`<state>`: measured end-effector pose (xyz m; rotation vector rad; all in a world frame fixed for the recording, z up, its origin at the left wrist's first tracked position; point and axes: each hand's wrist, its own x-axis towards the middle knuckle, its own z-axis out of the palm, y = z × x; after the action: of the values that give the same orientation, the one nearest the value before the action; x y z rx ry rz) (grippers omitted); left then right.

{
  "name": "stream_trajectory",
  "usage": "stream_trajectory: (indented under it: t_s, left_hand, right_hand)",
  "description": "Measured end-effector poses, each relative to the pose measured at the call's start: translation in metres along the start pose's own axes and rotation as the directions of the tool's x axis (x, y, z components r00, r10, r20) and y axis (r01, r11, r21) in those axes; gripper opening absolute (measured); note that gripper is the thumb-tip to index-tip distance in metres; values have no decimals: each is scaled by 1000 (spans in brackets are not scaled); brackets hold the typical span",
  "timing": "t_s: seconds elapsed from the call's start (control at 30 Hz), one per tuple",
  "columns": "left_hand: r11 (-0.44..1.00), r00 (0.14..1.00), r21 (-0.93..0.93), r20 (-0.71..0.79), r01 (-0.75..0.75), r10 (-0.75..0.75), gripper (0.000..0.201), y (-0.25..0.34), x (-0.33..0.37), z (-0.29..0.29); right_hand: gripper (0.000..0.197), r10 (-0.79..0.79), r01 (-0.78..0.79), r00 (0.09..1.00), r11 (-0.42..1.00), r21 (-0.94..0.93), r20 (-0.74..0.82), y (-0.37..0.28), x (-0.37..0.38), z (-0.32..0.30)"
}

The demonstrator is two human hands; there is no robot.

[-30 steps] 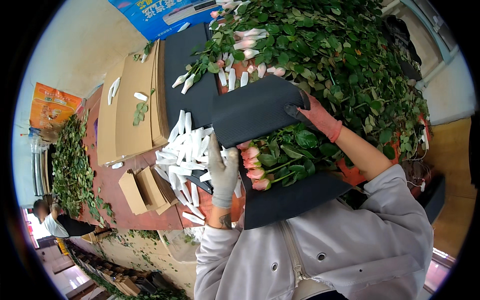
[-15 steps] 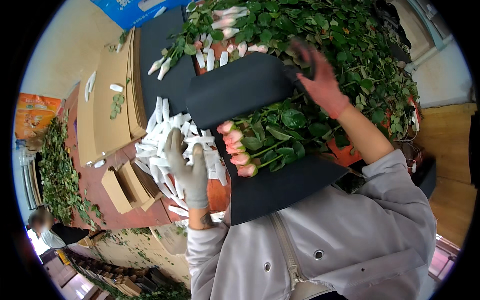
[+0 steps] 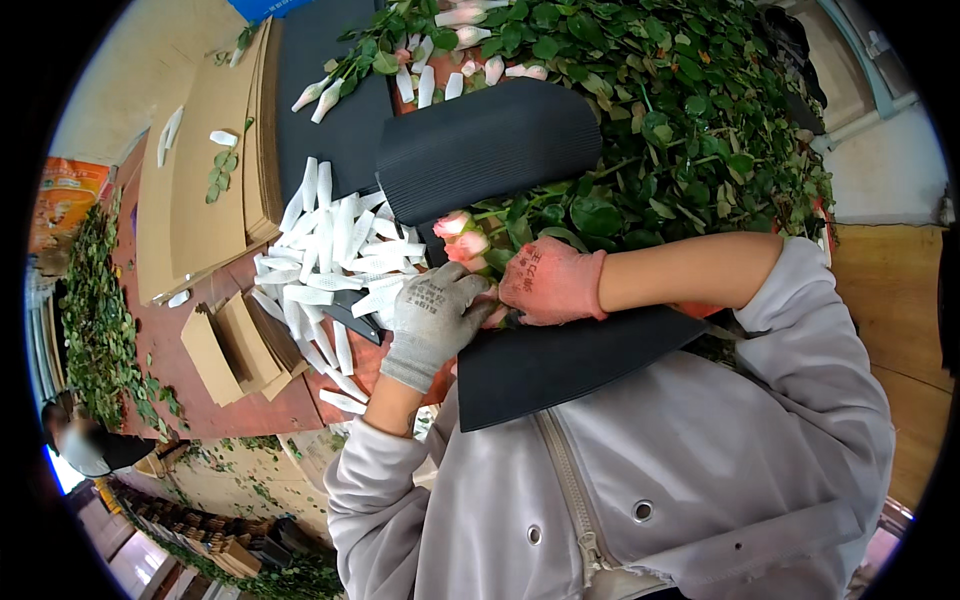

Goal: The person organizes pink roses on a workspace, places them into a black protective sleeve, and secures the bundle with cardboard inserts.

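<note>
Pink roses (image 3: 466, 246) lie with their leafy stems to the right on a black ribbed sheet (image 3: 560, 355) against my body. My left hand (image 3: 432, 315), in a grey glove, has its fingers closed round a bloom at the near end of the row. My right hand (image 3: 552, 282), in a pink-red glove, is curled close beside it, pressed on the roses just below their heads. Both hands partly cover the nearer blooms. The sheet's far part (image 3: 490, 145) arches up behind the roses. White mesh bud sleeves (image 3: 335, 245) lie heaped left of the roses.
Leafy rose stems (image 3: 690, 110) pile up at the far right. Sleeved buds (image 3: 465, 38) lie at the back. Flat cardboard (image 3: 205, 190) and smaller folded cardboard pieces (image 3: 235, 345) rest on the red table (image 3: 165, 375) at left. A person (image 3: 85, 445) is at the far lower left.
My right hand has come from the sheet's far edge down to the roses and closed. My left hand has moved right from the sleeve heap onto the blooms. A dark flat piece now shows among the sleeves.
</note>
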<state>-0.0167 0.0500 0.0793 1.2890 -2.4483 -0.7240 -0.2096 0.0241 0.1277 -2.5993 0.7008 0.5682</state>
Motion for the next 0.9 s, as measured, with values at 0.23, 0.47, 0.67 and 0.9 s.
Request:
stream_trajectory:
  t_s: [0.23,0.47,0.67,0.9]
  left_hand:
    - [975,993,210,74,70,-87,40,8,-5,7]
    - [987,989,-160,141,-27,50,31,1,-14,-17]
    - [813,872,-560,466,158,152,45,-2,-19,-17]
    - [801,885,-560,457,210,88,55,-3,-31,-14]
  right_hand:
    - [26,53,-51,997,998,44,-59,4,16,26]
    - [36,81,-78,995,995,60,-60,7,10,37]
    - [30,-58,64,992,996,54,-112,14,3,35]
    - [22,-1,-37,979,983,-181,-205,11,11,30]
